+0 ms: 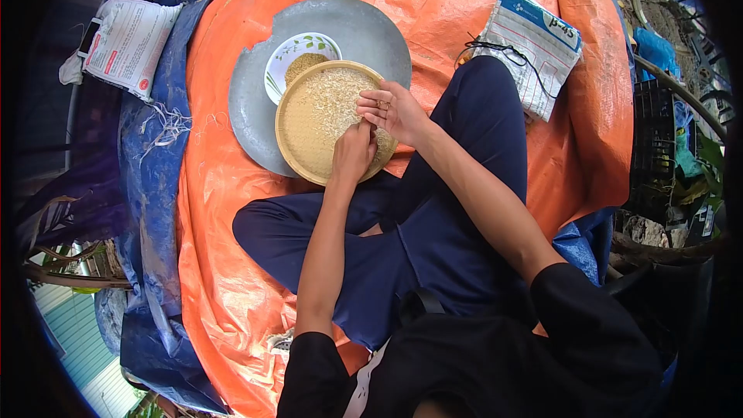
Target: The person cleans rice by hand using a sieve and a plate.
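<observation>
A round woven tray (309, 135) with pale grains spread over it lies partly on a grey metal disc (255, 108) with a broken edge. Beside the tray's upper left rim, a white bowl (280, 58) with green leaf patterns holds brown grain (302, 66). My left hand (354, 151) is over the tray's lower right part, its fingers curled together; what they hold, if anything, is hidden. Just above and to the right, palm turned up, my right hand (393, 111) has its fingers bent and apart over the tray's right side, with nothing visible in it.
An orange tarp (224, 263) lies over a blue tarp (147, 224). A folded white and blue sack (534, 54) with a black cord is at the upper right, another printed sack (131, 46) at the upper left. My crossed legs (457, 248) border the tray. A black crate (652, 128) stands far right.
</observation>
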A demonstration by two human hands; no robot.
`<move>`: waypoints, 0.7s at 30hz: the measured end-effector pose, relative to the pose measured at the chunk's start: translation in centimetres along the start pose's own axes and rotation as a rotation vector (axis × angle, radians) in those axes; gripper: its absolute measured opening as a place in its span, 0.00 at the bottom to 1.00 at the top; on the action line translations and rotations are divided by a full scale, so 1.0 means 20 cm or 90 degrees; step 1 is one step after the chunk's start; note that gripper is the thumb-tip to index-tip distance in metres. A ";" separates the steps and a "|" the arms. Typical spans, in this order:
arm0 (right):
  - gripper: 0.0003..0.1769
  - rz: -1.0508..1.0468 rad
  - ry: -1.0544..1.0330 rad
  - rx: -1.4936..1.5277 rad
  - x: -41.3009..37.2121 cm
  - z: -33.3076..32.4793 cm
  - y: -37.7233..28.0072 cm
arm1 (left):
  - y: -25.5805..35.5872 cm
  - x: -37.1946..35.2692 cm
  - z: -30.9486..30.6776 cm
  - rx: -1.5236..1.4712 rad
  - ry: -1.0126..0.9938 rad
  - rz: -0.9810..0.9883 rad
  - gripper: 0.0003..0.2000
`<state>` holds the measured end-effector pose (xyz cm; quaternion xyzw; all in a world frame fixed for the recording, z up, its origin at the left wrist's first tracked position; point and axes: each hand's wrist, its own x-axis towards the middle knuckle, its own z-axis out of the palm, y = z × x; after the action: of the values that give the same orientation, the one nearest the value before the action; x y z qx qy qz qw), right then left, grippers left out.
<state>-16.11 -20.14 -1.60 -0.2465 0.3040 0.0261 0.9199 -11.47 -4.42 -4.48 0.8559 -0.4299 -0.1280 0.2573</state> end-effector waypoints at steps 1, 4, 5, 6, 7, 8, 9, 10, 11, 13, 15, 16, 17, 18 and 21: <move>0.32 0.001 -0.001 0.000 0.00 0.00 0.00 | 0.00 0.00 0.01 -0.003 -0.003 -0.003 0.14; 0.32 0.002 -0.005 -0.002 0.00 0.00 0.00 | -0.02 0.00 0.03 -0.013 0.005 0.010 0.16; 0.32 0.002 -0.006 -0.005 0.00 -0.01 0.00 | -0.02 0.00 0.04 -0.016 0.011 0.017 0.17; 0.32 0.003 -0.007 -0.007 0.01 -0.01 0.00 | -0.02 0.01 0.04 -0.017 0.013 0.021 0.17; 0.32 0.003 -0.006 -0.009 0.01 -0.01 0.00 | -0.02 0.01 0.04 -0.017 0.014 0.026 0.17; 0.32 0.003 -0.005 -0.010 0.01 -0.01 0.00 | -0.02 0.01 0.04 -0.018 0.015 0.031 0.16; 0.32 0.003 -0.005 -0.012 0.01 -0.01 0.00 | -0.02 0.01 0.04 -0.006 0.015 0.035 0.16; 0.32 0.004 -0.004 -0.013 0.01 -0.02 0.00 | -0.01 0.01 0.04 0.007 0.014 0.039 0.16; 0.32 0.004 -0.003 -0.014 0.01 -0.02 0.00 | -0.01 0.02 0.03 0.019 0.014 0.043 0.16; 0.31 0.003 0.000 -0.021 0.02 -0.02 0.00 | 0.00 0.02 0.04 0.037 0.009 0.058 0.16; 0.31 -0.001 0.004 -0.031 0.02 -0.03 0.00 | 0.01 0.02 0.04 0.054 0.004 0.064 0.17; 0.31 -0.001 0.010 -0.032 0.01 -0.03 0.00 | 0.02 0.03 0.04 0.063 0.002 0.063 0.17; 0.30 -0.002 0.017 -0.033 0.01 -0.03 0.00 | 0.02 0.03 0.04 0.071 0.000 0.062 0.18; 0.30 -0.003 0.024 -0.034 0.01 -0.03 -0.01 | 0.02 0.03 0.04 0.064 0.000 0.059 0.19; 0.30 -0.006 0.028 -0.024 0.01 -0.01 -0.01 | 0.03 0.03 0.02 0.044 -0.003 0.037 0.19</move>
<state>-16.14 -20.43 -1.78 -0.2656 0.3225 0.0222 0.9083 -11.79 -5.33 -4.50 0.8513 -0.4591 -0.1077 0.2300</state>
